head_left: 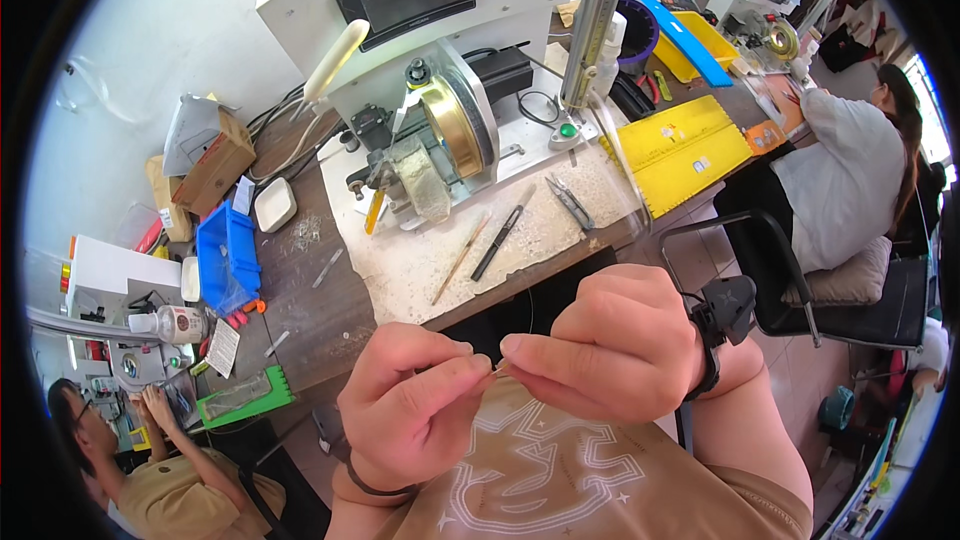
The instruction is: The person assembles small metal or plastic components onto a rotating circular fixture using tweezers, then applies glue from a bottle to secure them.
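My left hand (410, 400) and my right hand (622, 345) are raised in front of my chest, near the front edge of the bench. Thumb and forefinger of each are pinched together, and the fingertips of the two hands almost meet. Between them shows a tiny, thin sliver, too small to name. Beyond the hands, a stained pale board (400, 280) carries a thin stick (462, 258), a black-handled knife-like tool (503, 232) and a pair of grey pliers or snips (570, 203).
A white machine (300, 10) with a screen and gold wheel (458, 125) stands behind the board. Left are a blue bin (212, 255), a bottle (170, 324) and a green mat (262, 402). A yellow panel (680, 150) lies right. People sit at both sides.
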Demonstrator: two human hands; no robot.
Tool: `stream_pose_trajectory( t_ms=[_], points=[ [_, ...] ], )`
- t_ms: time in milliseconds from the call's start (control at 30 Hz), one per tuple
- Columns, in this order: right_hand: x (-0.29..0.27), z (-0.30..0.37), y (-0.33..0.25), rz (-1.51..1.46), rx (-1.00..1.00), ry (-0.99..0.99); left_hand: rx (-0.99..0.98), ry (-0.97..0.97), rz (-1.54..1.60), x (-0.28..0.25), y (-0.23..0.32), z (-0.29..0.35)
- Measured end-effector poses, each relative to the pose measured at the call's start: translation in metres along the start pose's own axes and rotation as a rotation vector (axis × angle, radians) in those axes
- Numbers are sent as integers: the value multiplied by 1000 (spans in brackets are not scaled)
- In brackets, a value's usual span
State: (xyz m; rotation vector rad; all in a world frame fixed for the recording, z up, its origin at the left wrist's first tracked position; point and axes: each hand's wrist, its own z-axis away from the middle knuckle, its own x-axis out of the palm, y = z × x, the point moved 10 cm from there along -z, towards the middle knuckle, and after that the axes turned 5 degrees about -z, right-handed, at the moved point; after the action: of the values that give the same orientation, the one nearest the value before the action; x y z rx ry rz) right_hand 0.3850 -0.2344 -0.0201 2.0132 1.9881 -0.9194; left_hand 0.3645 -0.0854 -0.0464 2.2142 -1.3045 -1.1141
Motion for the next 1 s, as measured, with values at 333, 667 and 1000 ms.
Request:
stream_pose_trajectory(
  t_ms=[333, 667, 1000],
  points=[
    [3, 4, -13, 153, -136, -9, 21, -10, -27, 4, 1, 2],
    [2, 3, -10, 169, -71, -8, 29, 25, -21, 1, -3, 4],
    [2, 3, -12, 166, -95, -55, 37, -4, -7, -1, -5, 3]
  ],
)
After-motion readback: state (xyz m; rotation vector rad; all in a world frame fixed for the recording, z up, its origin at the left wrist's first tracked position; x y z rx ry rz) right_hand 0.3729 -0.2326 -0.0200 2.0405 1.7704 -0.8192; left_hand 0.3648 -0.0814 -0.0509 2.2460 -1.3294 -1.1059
